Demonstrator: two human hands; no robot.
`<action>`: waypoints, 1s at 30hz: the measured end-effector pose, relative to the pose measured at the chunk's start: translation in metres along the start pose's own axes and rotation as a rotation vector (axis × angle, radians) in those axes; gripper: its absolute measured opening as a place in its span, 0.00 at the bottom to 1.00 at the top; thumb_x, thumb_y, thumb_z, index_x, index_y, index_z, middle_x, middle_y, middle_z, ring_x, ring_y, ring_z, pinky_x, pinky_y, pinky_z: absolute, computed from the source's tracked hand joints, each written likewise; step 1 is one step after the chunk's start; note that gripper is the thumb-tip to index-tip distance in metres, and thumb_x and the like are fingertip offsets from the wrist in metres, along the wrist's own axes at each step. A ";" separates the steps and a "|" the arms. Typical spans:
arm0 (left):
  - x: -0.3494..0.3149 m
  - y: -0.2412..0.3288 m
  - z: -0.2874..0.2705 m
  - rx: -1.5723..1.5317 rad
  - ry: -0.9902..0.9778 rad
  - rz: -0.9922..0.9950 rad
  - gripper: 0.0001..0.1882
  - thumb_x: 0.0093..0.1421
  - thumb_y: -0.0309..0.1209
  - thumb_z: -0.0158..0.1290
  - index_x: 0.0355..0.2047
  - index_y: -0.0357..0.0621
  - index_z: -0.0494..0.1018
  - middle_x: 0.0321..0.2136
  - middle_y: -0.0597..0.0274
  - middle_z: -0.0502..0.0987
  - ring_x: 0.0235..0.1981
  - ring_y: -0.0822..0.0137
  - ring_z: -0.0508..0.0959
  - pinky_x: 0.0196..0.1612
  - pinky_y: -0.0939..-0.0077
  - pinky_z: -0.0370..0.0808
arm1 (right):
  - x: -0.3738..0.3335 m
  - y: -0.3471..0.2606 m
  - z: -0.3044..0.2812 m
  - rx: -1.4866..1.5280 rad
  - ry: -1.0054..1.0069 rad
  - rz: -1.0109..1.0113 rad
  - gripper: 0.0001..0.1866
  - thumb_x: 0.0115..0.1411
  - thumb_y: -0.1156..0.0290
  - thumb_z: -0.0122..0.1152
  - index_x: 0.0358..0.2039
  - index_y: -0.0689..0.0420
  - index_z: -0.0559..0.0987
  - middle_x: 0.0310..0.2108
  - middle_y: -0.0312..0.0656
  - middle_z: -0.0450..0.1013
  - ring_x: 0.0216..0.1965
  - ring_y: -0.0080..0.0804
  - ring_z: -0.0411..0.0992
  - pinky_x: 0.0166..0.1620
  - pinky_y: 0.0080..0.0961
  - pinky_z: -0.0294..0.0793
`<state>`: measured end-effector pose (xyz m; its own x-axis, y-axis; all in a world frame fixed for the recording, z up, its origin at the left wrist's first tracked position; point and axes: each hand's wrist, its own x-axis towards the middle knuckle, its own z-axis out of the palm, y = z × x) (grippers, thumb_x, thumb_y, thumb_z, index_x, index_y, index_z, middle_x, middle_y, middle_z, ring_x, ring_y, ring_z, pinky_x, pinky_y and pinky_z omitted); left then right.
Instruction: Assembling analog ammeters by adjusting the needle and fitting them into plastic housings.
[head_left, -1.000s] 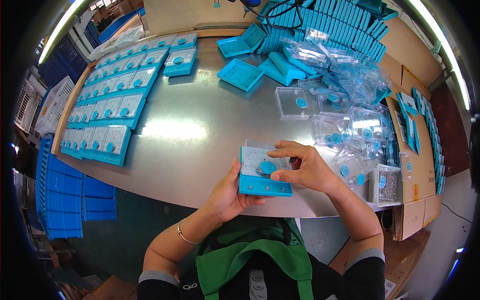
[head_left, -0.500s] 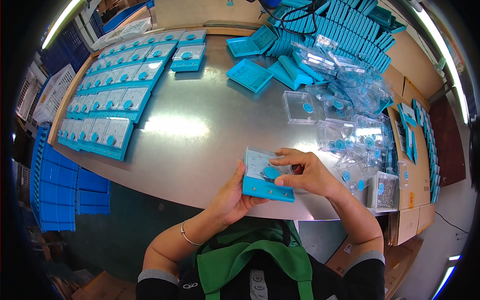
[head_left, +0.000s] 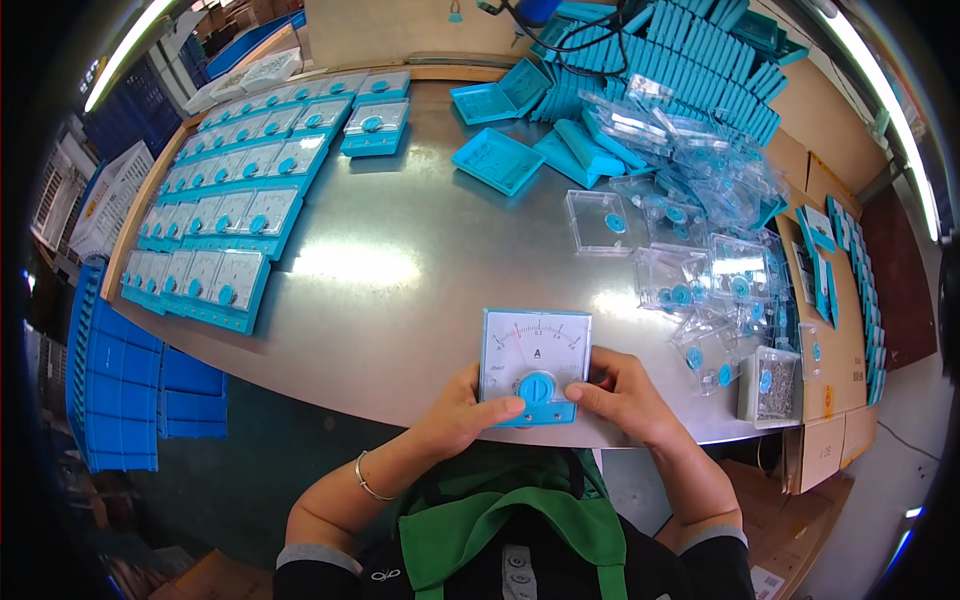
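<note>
A blue-and-white ammeter [head_left: 538,352] with a clear front cover, a needle, a scale and a round blue knob is tilted up over the near edge of the table. My left hand [head_left: 452,408] grips its lower left side, thumb lying below the knob. My right hand [head_left: 632,402] closes on its lower right corner, thumb on the front. Behind the right fingers a small dark red piece [head_left: 606,383] shows; most of it is hidden, so its kind is unclear. The backs of both hands' fingers are partly covered by the meter.
Rows of finished-looking meters [head_left: 225,215] stand on the left of the metal table [head_left: 400,220]. Clear covers with blue knobs [head_left: 690,275] pile up at the right, beside a box of small metal parts [head_left: 772,392]. Blue housings [head_left: 690,70] are stacked behind; blue crates [head_left: 130,370] stand left.
The meter has turned its face up toward me and come slightly nearer. My right hand has moved from over its front to its lower right corner.
</note>
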<state>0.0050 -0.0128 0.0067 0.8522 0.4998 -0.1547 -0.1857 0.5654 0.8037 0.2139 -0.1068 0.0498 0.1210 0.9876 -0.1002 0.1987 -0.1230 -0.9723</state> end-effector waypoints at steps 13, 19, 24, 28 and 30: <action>-0.005 0.009 0.017 -0.141 0.007 -0.076 0.27 0.54 0.35 0.56 0.52 0.38 0.63 0.43 0.56 0.73 0.40 0.64 0.77 0.37 0.69 0.79 | -0.003 0.043 0.038 0.589 0.002 0.267 0.08 0.61 0.72 0.53 0.35 0.60 0.78 0.18 0.33 0.71 0.13 0.15 0.63 0.14 0.12 0.55; -0.004 0.011 0.012 -0.178 -0.004 -0.113 0.25 0.54 0.35 0.56 0.50 0.37 0.65 0.42 0.57 0.74 0.39 0.64 0.77 0.36 0.67 0.79 | -0.003 0.043 0.046 0.627 0.019 0.168 0.07 0.60 0.72 0.54 0.36 0.60 0.78 0.19 0.31 0.71 0.14 0.15 0.62 0.14 0.13 0.56; -0.001 0.015 -0.004 -0.147 0.001 -0.020 0.27 0.55 0.36 0.56 0.53 0.39 0.63 0.43 0.57 0.73 0.41 0.65 0.76 0.36 0.68 0.79 | -0.002 0.023 0.029 0.920 -0.035 0.329 0.08 0.60 0.69 0.56 0.36 0.60 0.76 0.19 0.30 0.68 0.15 0.15 0.60 0.15 0.15 0.57; 0.012 0.021 -0.015 0.111 0.063 0.165 0.39 0.54 0.33 0.59 0.61 0.43 0.49 0.52 0.56 0.64 0.50 0.62 0.70 0.47 0.64 0.73 | 0.023 -0.020 0.016 0.200 -0.045 0.109 0.13 0.59 0.65 0.57 0.33 0.63 0.75 0.21 0.30 0.66 0.17 0.17 0.61 0.18 0.17 0.60; 0.018 0.025 -0.018 0.227 0.132 0.381 0.46 0.53 0.32 0.60 0.64 0.46 0.42 0.55 0.57 0.59 0.53 0.61 0.67 0.51 0.63 0.70 | 0.042 -0.038 0.024 -0.062 0.007 -0.100 0.12 0.55 0.65 0.60 0.28 0.62 0.73 0.20 0.33 0.67 0.18 0.26 0.66 0.20 0.24 0.65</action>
<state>0.0066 0.0221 0.0135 0.6718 0.7316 0.1159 -0.3489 0.1746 0.9207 0.1879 -0.0581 0.0776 0.1044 0.9945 -0.0015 0.2698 -0.0298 -0.9624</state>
